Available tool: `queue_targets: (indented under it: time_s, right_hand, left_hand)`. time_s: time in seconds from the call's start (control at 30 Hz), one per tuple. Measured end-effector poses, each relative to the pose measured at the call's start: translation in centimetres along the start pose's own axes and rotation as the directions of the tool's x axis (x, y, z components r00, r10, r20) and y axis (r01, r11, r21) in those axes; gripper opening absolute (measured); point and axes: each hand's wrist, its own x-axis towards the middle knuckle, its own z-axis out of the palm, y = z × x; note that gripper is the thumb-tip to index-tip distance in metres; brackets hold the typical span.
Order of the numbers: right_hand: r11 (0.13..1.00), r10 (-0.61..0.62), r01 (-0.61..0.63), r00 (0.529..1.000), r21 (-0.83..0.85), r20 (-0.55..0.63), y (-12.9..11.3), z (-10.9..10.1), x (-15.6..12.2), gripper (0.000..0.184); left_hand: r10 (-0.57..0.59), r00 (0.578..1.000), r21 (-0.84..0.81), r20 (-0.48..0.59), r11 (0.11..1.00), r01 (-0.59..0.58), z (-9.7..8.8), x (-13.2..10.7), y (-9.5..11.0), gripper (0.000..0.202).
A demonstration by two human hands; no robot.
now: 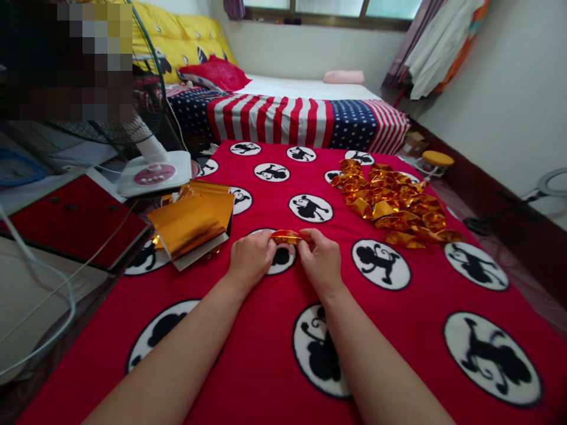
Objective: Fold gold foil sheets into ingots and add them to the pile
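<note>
A small folded piece of gold foil paper (287,236) sits between both my hands, low over a red blanket with monkey circles (398,354). My left hand (250,258) pinches its left end with fingers closed. My right hand (322,260) pinches the right end, fingers curled. To the left lies a stack of flat gold foil sheets (192,223). At the far right rests a heap of folded gold pieces (392,200).
A white fan base (153,174) with its wire cage stands at the left, beside a red box (73,218) and white cables. A bed with a stars-and-stripes cover (301,118) lies beyond. A small yellow stool (436,160) stands by the right wall.
</note>
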Motion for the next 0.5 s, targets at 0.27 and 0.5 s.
queue_targets:
  time_s: [0.27, 0.5]
  right_hand:
    - [0.951, -0.064, 0.089, 0.994, -0.295, 0.094, -0.6, -0.6, 0.1, 0.020]
    - [0.892, 0.027, 0.124, 0.946, -0.436, 0.324, -1.7, -2.1, 1.0, 0.028]
  left_hand:
    - [0.057, 0.994, 0.039, 0.094, 0.997, -0.061, -1.1, -0.1, -0.2, 0.037]
    - [0.028, 0.959, 0.086, 0.281, 0.995, -0.055, -2.9, 0.2, -0.5, 0.041]
